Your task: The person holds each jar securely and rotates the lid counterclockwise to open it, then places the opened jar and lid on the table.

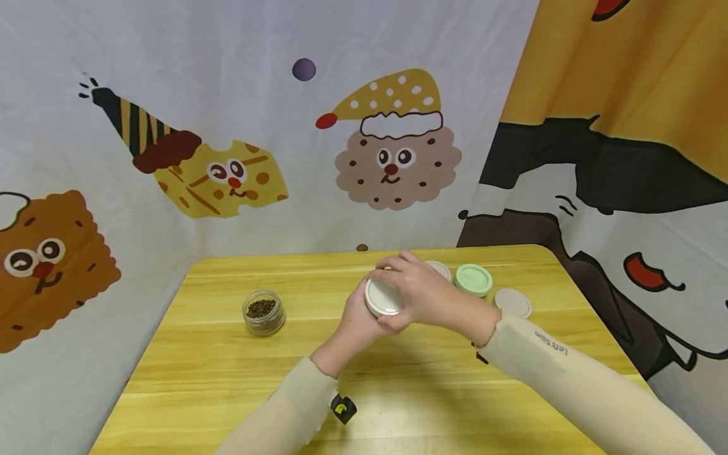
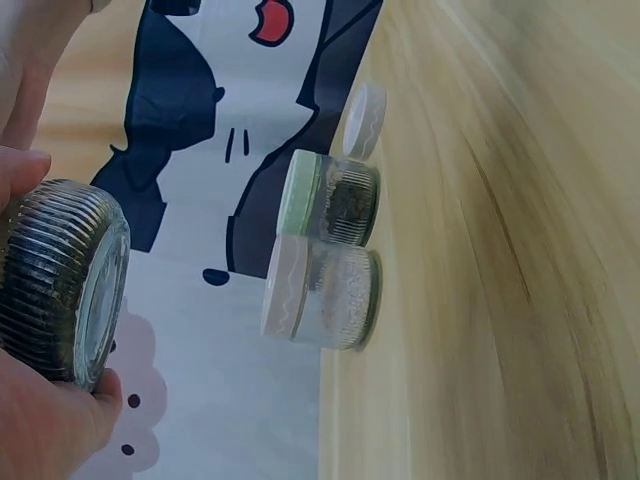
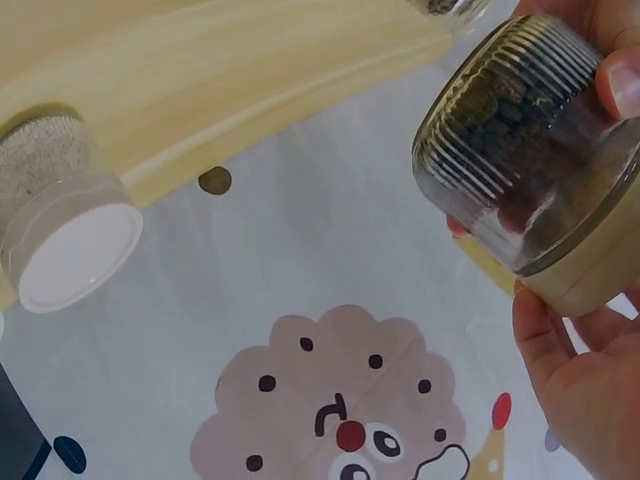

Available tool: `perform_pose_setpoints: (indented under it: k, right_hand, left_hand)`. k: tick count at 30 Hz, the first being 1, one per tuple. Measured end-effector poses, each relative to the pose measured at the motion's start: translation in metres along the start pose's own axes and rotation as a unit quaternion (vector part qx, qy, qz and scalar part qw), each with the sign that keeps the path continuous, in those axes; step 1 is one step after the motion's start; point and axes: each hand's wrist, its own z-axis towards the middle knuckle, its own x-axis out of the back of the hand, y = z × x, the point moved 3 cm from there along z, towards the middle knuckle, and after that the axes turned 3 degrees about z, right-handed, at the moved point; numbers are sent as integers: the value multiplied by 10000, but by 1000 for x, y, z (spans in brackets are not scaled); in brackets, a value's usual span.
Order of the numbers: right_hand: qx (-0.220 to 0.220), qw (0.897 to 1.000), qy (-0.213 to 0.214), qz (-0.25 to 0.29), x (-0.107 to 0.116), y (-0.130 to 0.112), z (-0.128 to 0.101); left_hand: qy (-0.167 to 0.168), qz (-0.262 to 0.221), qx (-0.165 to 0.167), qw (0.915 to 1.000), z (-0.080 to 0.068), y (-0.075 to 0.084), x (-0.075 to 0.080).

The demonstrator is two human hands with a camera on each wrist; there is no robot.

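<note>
Above the table, my left hand (image 1: 355,322) grips a ribbed glass jar (image 3: 500,140) with dark bits inside. My right hand (image 1: 423,294) has its fingers and thumb round the rim of the jar's pale lid (image 1: 382,297). The lid sits on the jar, tilted towards the head camera. In the left wrist view the ribbed glass (image 2: 60,280) and its base show between the two hands. Part of the jar is hidden by the fingers.
An uncovered glass jar (image 1: 265,322) of brown granules stands at the table's left. At the back right stand a green-lidded jar (image 2: 325,200) and a white-lidded jar (image 2: 318,295). Beside them lies a loose white lid (image 1: 513,304). A printed cloth (image 1: 307,158) hangs behind the table.
</note>
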Motion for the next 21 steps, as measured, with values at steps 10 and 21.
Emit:
perform_pose_setpoints:
  k: [10,21]
  right_hand:
    - [729,9957,-154,546,-3,-1,-3]
    - [-877,9957,-53,282,-2,-5,-11]
  left_hand:
    - [-461,-275,-406,9977,-6,-2,4]
    - [-117,31,-328,9994,-7,-3,8]
